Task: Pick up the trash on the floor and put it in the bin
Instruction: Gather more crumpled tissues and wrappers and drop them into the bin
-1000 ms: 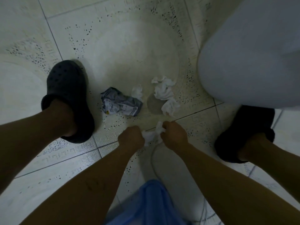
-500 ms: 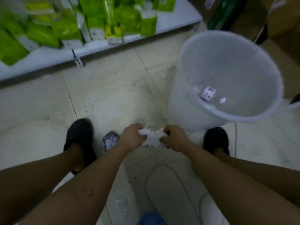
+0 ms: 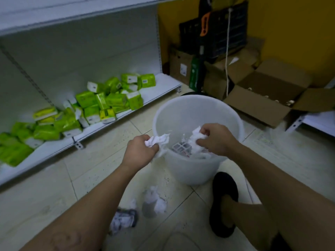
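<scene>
Pale floor tiles (image 3: pixel 54 178) are running across this shop corner, with a yellow wall (image 3: pixel 290 24) rising at one o'clock and open cardboard boxes (image 3: pixel 262 98) sitting beneath it. Over at ten o'clock a white shelf (image 3: pixel 163 84) is carrying a loose heap of green packs (image 3: pixel 101 104). A white bin (image 3: pixel 192 171) is standing upright on the tiles near the middle of the scene, and the person is leaning over it with both arms stretched out. The left hand (image 3: pixel 139 153) is hovering at the bin's nine o'clock rim, its fingers curled tight around a crumpled tissue (image 3: pixel 158 140) that is hanging right at the edge. The right hand (image 3: pixel 216 139) is reaching over the bin's opening from three o'clock, fingers and thumb pinching a second wad of tissue (image 3: pixel 196 138) above the inside. Down in the bin some flat packaging (image 3: pixel 181 147) is lying, its print too blurred to read. More trash is lying on the floor at the bin's seven o'clock: a few loose tissues (image 3: pixel 155 200) close together and, further out the same way, a crushed wrapper (image 3: pixel 123 221). A black shoe (image 3: pixel 223 194) is resting at the bin's five o'clock, just beside its base.
</scene>
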`<state>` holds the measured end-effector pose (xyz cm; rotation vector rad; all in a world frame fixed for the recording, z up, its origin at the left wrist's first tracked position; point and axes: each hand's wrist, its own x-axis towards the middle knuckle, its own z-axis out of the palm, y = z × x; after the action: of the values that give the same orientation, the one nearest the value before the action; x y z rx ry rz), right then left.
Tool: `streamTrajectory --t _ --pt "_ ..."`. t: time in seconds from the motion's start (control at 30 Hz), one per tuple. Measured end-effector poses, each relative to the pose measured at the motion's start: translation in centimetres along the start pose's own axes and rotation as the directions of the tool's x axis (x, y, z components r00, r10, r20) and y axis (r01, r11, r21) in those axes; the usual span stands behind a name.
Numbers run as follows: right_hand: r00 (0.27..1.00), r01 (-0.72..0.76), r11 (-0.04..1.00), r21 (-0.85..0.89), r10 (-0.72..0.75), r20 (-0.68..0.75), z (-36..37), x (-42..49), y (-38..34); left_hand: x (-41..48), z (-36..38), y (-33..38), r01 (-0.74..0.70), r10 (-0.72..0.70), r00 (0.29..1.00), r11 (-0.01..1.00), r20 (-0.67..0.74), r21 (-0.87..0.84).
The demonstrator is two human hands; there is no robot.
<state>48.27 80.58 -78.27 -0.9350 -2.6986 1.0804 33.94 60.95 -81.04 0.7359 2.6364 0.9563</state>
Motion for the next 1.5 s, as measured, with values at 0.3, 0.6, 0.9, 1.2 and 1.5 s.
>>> streamTrajectory --t 0.3,0.6,0.9,1.2,1.5 --pt "0.974 -0.012 0.991 -0.133 0.042 0.223 -1.6 1.9 4.6 4.8 5.9 5.0 -0.125 0.105 0.99 0.966 0.096 0.228" --pt "0.978 0.146 0.983 -0.111 -0.127 0.166 1.5 0.3 0.2 1.1 3.5 1.5 -0.309 0.268 0.95 0.886 0.161 0.346" --pt "0.937 0.262 0.965 -0.024 -0.248 0.247 10.2 -3.2 -5.7 -6.0 -0.4 -10.6 -0.05 -0.025 0.984 0.908 0.175 0.416" --pt "0.826 0.054 0.981 -0.187 0.062 0.56 21.1 -2.1 -2.3 -8.9 2.2 -23.1 0.282 -0.431 0.82 0.877 0.377 0.39" --pt "0.728 -0.189 0.923 -0.335 0.361 0.583 32.9 -0.8 4.3 -8.1 8.1 -29.0 0.503 -0.583 0.734 0.812 0.35 0.297"
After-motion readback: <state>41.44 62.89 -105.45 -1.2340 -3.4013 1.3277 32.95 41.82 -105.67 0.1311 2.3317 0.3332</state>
